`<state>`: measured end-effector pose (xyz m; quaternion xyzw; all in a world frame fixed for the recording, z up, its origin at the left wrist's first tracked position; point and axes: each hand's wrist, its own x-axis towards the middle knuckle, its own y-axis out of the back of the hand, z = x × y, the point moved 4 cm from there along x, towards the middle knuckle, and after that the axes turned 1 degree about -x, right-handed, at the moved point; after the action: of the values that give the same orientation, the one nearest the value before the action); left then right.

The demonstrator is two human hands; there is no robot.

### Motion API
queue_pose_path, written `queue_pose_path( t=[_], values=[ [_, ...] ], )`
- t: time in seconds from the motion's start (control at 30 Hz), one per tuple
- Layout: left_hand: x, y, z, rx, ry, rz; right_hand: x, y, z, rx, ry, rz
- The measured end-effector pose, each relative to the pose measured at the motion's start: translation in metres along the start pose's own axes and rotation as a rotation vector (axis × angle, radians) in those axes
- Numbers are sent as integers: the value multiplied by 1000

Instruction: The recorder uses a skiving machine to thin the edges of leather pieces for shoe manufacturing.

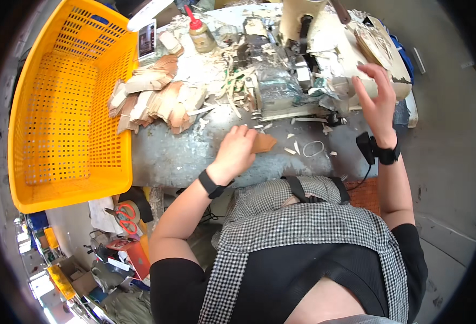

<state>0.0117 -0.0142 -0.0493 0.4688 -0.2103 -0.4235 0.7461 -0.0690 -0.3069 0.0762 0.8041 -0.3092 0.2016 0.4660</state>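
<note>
My left hand (233,150) is closed on a small flat brown piece (264,143), perhaps leather, low over the grey worktable (178,157). The piece sticks out past my fingers toward the right, and its other end is hidden. My right hand (377,100) is raised at the right side, fingers curved and apart, with nothing in them. Beyond both hands stands a scrap-strewn machine (278,89) with a clear plastic-like cover. Left of it lie stacks of tan and brown cut pieces (162,102).
A yellow perforated basket (78,194) fills the left side. A red-capped bottle (201,36) and a phone (146,40) stand at the back. Pale scraps and a thin ring (313,149) lie near the machine. Orange-handled scissors (125,217) hang below the table.
</note>
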Motion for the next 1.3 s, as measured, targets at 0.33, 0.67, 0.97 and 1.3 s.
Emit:
queue_pose_path(
  t=[0.33, 0.67, 0.97, 1.3],
  values=[
    [13, -14, 5, 52, 51, -178, -61, -63, -68, 406, 77, -475],
    [18, 22, 45, -125, -279, 30, -81, -96, -81, 324, -37, -834],
    [23, 74, 28, -279, -77, 137, -50, -64, -92, 378, -173, -712],
    [30, 85, 46, -1803, -163, 324, -41, -65, -125, 63, 395, -199]
  ],
)
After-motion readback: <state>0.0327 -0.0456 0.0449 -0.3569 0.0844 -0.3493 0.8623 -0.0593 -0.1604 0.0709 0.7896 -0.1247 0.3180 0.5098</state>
